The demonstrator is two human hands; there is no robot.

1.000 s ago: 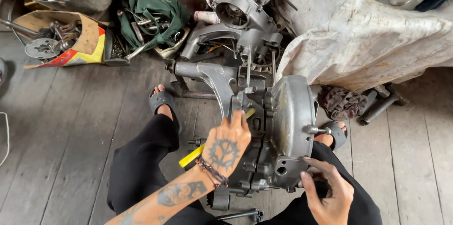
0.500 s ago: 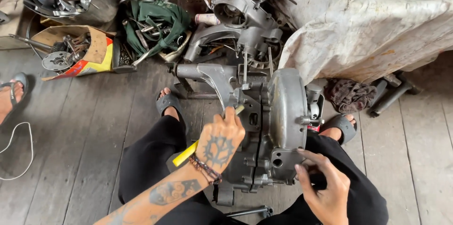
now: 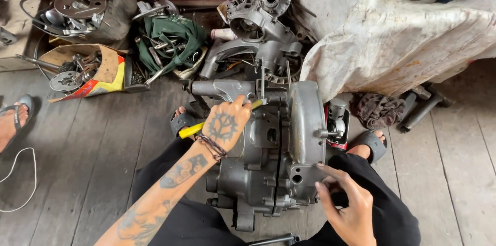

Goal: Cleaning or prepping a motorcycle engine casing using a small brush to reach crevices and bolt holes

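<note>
While the left hand (image 3: 226,124) closes its grip around a yellow-handled tool (image 3: 192,130), pressing the tool's far end against the top of a grey engine (image 3: 268,148), the right hand (image 3: 347,202) rests with fingers loosely spread against the engine's lower right corner, pinching nothing. The engine sits on the plank floor (image 3: 88,153) between the seated person's knees, its rounded cover (image 3: 305,119) turned toward the right hand. Sandalled feet flank the casing on either side. Just beyond it lie a second engine case (image 3: 258,24), a green cloth full of tools (image 3: 170,44) and a torn cardboard box of parts (image 3: 88,70). A dirty white sheet (image 3: 392,29) drapes a bulky shape at upper right, with a dark rag (image 3: 380,109) on the floor below it. Another person's sandalled foot (image 3: 13,119) shows at the left edge beside a loop of white cable (image 3: 20,179).
</note>
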